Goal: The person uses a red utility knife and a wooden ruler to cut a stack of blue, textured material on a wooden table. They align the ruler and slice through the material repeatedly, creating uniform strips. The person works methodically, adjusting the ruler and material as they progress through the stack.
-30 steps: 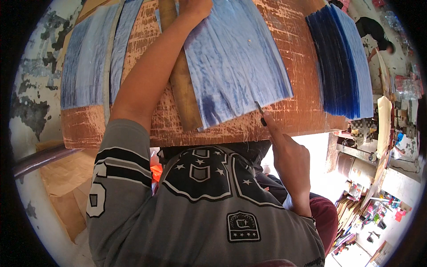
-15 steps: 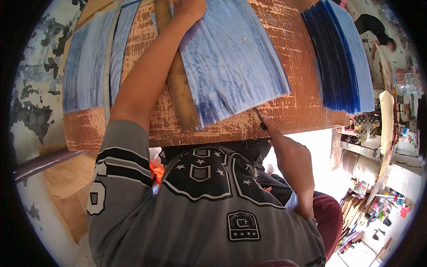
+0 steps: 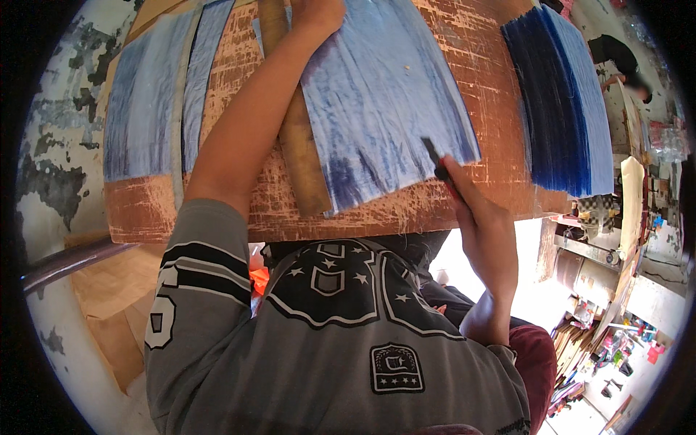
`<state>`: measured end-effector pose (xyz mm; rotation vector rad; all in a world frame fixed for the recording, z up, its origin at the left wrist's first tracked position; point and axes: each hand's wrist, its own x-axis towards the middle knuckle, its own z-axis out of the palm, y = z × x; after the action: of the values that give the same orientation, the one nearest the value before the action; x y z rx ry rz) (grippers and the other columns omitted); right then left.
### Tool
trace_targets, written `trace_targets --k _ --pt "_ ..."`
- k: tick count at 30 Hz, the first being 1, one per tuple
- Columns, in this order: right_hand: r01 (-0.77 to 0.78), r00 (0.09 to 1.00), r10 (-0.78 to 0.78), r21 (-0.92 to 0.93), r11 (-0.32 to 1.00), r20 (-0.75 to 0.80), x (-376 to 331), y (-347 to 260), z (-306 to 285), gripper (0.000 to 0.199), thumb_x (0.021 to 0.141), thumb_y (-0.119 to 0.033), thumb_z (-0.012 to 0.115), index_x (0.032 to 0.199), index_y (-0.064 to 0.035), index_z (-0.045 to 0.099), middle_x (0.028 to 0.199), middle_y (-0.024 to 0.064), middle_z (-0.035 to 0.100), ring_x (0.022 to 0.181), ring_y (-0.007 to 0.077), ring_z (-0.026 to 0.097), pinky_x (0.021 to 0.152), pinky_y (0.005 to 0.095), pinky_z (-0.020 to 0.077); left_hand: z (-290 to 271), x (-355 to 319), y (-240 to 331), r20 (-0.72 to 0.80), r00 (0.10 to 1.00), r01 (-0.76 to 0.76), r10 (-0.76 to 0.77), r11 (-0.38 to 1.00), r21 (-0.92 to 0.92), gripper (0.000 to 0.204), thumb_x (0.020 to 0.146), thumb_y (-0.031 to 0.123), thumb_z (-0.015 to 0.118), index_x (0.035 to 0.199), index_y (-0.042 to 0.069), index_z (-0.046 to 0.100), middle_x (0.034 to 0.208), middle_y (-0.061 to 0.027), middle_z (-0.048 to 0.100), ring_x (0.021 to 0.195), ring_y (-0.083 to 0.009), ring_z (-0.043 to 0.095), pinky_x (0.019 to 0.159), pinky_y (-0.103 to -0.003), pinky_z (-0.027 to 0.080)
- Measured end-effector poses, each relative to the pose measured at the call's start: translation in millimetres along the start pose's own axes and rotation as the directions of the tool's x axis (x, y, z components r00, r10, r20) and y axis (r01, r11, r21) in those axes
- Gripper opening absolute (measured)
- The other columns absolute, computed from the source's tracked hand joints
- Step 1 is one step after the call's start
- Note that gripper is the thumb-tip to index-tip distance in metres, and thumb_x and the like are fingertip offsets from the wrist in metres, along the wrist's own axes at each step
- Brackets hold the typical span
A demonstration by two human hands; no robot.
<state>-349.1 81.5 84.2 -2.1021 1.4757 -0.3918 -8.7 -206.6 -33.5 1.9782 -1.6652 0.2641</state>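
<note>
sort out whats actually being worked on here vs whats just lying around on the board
In use:
- blue sheet, middle of the wooden board
- wooden straightedge, lying along the sheet's left edge
- left hand, pressing down at the far end
- right hand, holding a dark blade tool at the sheet's near right corner

Lying about:
- pale blue sheets, left
- dark blue stack, right

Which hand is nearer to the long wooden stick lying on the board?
The left hand: it presses the blue sheet right beside the wooden stick. The right hand is farther away, at the sheet's lower right edge, holding a dark tool.
</note>
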Motion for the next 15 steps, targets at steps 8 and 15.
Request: trace_targets --k 8,15 --pt "-0.043 0.999 0.041 -0.225 0.973 -0.010 33 -8 44 0.067 0.105 -0.012 0.061 0.164 -0.0370 0.039 0.082 0.0160 0.069 0.074 0.0314 0.071 0.067 0.0485 0.0545 4 -2 -3 -0.035 0.999 -0.013 0.012 1.000 -0.019 0.031 0.103 0.022 0.050 0.118 0.000 0.066 0.130 -0.0232 0.064 0.130 -0.0408 0.053 0.112 -0.060 0.038" --pt "-0.048 0.999 0.045 -0.306 0.951 -0.020 34 -6 49 0.068 0.106 -0.013 0.059 0.165 -0.0389 0.036 0.082 0.0144 0.069 0.072 0.0306 0.072 0.065 0.0489 0.0545 -3 -2 2 0.018 1.000 0.010 -0.010 1.000 -0.025 0.032 0.103 0.023 0.051 0.120 0.001 0.066 0.132 -0.0238 0.063 0.132 -0.0409 0.053 0.113 -0.060 0.038"
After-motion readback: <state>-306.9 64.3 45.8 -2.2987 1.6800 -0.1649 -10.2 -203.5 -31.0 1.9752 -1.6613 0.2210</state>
